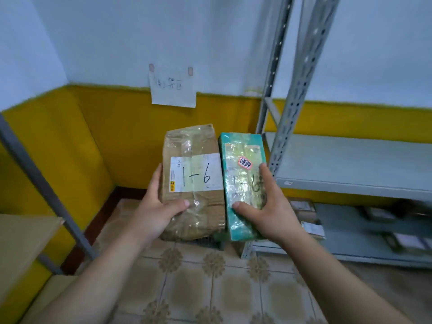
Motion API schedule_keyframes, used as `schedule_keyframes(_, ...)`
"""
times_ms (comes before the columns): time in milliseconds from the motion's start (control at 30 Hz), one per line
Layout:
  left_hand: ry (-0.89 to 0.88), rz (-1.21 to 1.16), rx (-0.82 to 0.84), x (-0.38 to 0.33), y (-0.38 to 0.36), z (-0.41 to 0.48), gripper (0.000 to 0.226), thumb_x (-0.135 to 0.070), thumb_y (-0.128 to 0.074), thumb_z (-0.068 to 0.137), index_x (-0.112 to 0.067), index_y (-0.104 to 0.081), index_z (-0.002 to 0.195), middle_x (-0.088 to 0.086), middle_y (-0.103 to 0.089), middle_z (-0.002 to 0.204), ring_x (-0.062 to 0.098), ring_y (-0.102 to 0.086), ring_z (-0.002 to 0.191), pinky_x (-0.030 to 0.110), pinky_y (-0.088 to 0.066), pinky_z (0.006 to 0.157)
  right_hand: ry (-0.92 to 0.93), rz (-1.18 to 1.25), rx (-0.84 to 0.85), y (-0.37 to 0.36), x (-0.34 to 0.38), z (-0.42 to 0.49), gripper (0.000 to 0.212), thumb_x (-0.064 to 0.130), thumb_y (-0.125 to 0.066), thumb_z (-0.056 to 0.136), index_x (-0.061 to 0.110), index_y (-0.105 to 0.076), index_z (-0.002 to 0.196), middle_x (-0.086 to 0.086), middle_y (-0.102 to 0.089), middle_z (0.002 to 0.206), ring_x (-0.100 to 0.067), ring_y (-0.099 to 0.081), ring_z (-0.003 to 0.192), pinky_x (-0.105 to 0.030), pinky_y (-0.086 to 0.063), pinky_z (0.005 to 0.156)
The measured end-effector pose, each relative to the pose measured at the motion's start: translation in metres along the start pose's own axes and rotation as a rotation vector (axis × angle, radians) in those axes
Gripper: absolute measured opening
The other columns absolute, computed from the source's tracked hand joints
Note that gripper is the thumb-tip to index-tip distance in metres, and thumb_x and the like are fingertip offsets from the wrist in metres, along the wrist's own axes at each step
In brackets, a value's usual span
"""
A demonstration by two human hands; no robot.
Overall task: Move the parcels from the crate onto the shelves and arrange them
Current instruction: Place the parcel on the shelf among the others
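Observation:
My left hand (159, 211) grips a brown cardboard parcel (194, 148) marked "1-6" on its white label, thumb on top and fingers along its left side. My right hand (264, 213) grips a teal parcel (243, 146) wrapped in clear tape, with a pink sticker and "1-6" written on it. The two parcels are held side by side in the air, touching, in front of the yellow wall. The grey metal shelf (346, 164) stands just to the right of the teal parcel. No crate shows clearly; the parcels hide a dark shape below them.
Several parcels (397, 239) lie on the lower shelf board at right. A grey shelf upright (297, 108) rises beside the teal parcel. Another rack post (46, 190) and a brown board (25, 242) are at left. A paper note (173, 90) hangs on the wall. Tiled floor below.

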State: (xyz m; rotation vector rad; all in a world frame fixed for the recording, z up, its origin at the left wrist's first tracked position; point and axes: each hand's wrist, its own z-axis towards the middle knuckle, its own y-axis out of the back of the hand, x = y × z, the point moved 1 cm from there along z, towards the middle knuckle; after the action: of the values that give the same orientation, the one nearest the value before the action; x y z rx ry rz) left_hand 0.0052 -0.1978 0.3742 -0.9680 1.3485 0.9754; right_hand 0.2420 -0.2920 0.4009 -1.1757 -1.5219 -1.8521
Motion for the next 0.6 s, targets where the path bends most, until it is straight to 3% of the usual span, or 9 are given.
schedule_keyframes(100,-0.055,-0.027,0.076,-0.025,-0.042,-0.006,0.104,-0.019,-0.087,0.063,-0.059,-0.027,0.139,-0.012,-0.068,0.116,0.016,-0.068,0.104,0.046,-0.057,0.081,0.001,-0.011,-0.091,0.046,-0.002,-0.026,0.118,0.071,-0.072,0.055,0.057,0.003,0.146,0.013,-0.034,0.152,-0.017,-0.047,0.129,-0.046,-0.051,0.097)
schedule_keyframes(233,-0.135,-0.036,0.182,-0.05,-0.112,-0.015,0.098,-0.009,-0.078,0.072,-0.053,-0.027,0.143,-0.013,-0.069,0.113,0.015,-0.068,0.102,0.04,-0.059,0.076,0.011,-0.005,-0.213,0.114,-0.017,-0.064,0.12,0.068,-0.076,0.058,0.054,0.001,0.149,0.014,-0.035,0.151,-0.013,-0.047,0.128,-0.035,-0.049,0.094)
schedule_keyframes(333,-0.171,-0.054,0.254,-0.062,-0.181,-0.029,0.094,-0.005,-0.072,0.079,-0.052,-0.025,0.144,-0.007,-0.067,0.12,0.018,-0.067,0.105,0.046,-0.058,0.082,-0.012,-0.02,-0.297,0.173,-0.038,-0.098,0.12,0.067,-0.075,0.058,0.052,0.002,0.149,0.012,-0.036,0.151,-0.014,-0.046,0.129,-0.044,-0.046,0.104)
schedule_keyframes(433,-0.192,-0.088,0.305,-0.069,-0.256,-0.052,0.091,-0.003,-0.071,0.081,-0.057,-0.028,0.139,-0.006,-0.065,0.123,0.021,-0.066,0.108,0.051,-0.054,0.087,-0.044,-0.039,-0.374,0.236,-0.065,-0.14,0.121,0.065,-0.075,0.058,0.05,0.002,0.15,0.012,-0.037,0.149,-0.014,-0.047,0.127,-0.047,-0.046,0.104)
schedule_keyframes(600,-0.254,-0.11,0.44,-0.077,-0.376,-0.092,0.086,0.004,-0.067,0.082,-0.048,-0.032,0.141,-0.01,-0.068,0.113,0.01,-0.069,0.098,0.024,-0.057,0.069,-0.096,-0.048,-0.511,0.326,-0.117,-0.209,0.118,0.058,-0.08,0.065,0.046,-0.002,0.152,0.011,-0.038,0.147,-0.013,-0.047,0.126,-0.045,-0.044,0.105)
